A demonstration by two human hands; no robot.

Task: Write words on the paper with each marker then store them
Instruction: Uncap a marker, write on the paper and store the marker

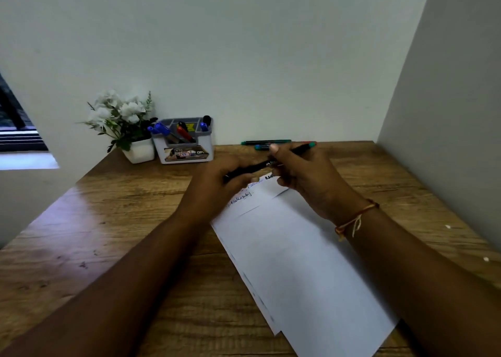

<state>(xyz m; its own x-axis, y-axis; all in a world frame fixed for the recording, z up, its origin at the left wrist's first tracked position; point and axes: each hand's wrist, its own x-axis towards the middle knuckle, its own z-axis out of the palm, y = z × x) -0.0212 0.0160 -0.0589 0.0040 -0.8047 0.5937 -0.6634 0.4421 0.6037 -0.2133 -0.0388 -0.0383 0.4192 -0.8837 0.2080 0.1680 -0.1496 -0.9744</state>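
1. Both hands hold 1 marker above the top of the paper. The left hand curls round its lower end and the right hand grips the barrel, whose green end pokes out beyond the fingers.
2. This looks like a cap being pulled off or pushed on; I cannot tell which, as the left hand hides that end.
3. The next move probably calls for a straight pull or push along the barrel, then either writing under the lines of handwriting or carrying the marker to the holder.
4. The paper is thin, white and creased across its upper part, lying slantwise on the desk, which has a wood grain and a slight sheen.
5. The holder is a grey and white plastic box with compartments, and several capped markers lean in it.
6. A green marker and a blue marker, slim smooth cylinders, lie by the wall, so they are not yet stored.
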